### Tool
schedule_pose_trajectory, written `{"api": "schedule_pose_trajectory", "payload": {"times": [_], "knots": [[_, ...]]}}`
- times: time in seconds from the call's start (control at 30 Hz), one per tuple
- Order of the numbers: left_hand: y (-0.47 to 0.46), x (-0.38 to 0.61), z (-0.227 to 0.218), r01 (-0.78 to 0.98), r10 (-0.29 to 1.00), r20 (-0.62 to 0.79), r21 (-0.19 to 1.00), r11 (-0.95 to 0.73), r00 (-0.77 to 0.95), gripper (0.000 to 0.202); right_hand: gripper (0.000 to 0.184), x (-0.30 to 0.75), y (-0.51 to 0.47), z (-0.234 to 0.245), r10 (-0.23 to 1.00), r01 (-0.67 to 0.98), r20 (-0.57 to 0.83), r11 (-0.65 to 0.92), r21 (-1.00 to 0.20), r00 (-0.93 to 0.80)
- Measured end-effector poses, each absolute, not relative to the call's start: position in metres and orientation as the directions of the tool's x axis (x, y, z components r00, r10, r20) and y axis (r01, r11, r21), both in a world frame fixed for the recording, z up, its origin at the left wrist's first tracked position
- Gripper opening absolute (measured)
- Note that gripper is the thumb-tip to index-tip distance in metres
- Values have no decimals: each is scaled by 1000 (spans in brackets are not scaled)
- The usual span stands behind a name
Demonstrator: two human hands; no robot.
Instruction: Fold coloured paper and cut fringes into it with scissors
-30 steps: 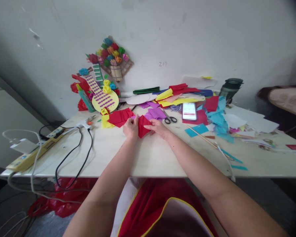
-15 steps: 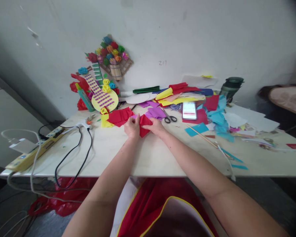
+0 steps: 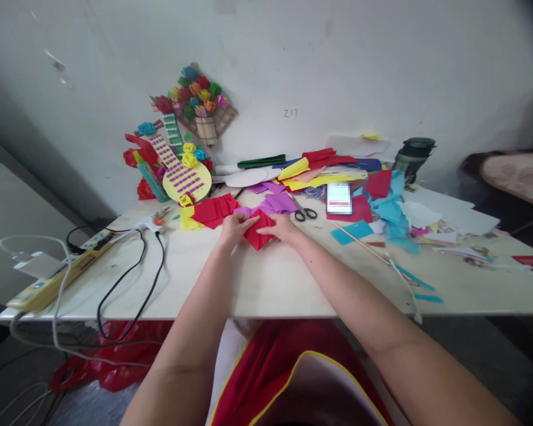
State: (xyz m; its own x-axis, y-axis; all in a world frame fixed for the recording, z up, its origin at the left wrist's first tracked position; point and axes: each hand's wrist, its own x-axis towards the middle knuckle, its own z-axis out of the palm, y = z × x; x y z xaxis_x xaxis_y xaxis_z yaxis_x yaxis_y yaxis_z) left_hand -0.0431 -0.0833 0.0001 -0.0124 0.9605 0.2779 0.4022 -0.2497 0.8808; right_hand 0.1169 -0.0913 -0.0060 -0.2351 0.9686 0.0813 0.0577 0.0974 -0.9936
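Note:
Between my two hands lies a folded piece of red paper, its lower corner pointing toward me on the white table. My left hand grips its left side, thumb laid across the top. On the other side my right hand holds the right edge with thumb and fingers. Just behind are sheets of purple paper, partly hidden by the hands. A stack of red paper lies left of my left hand, over some yellow paper. Black-handled scissors rest beyond my right hand.
A phone lies on red paper. Blue paper, a thin stick and scraps spread right. A paper-flower guitar and glue bottle stand back left. A power strip with cables lies left; a dark bottle stands back right.
My left hand has shifted from a raised pinch at the paper's upper edge to its left side, lying lower. The red paper now shows as a fuller diamond; the view moved slightly.

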Motion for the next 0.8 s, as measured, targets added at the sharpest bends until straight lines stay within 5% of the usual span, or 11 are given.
{"api": "schedule_pose_trajectory", "payload": {"times": [0.43,0.8], "knots": [[-77,-41,-11,411,956,295,872,-266,-5,47,26,138,-87,-3,948,8,-82,-83,-997,-306],[-82,-40,-7,441,965,263,864,-245,20,53,21,136,-89,-1,955,62,-78,-63,-996,-286]]}}
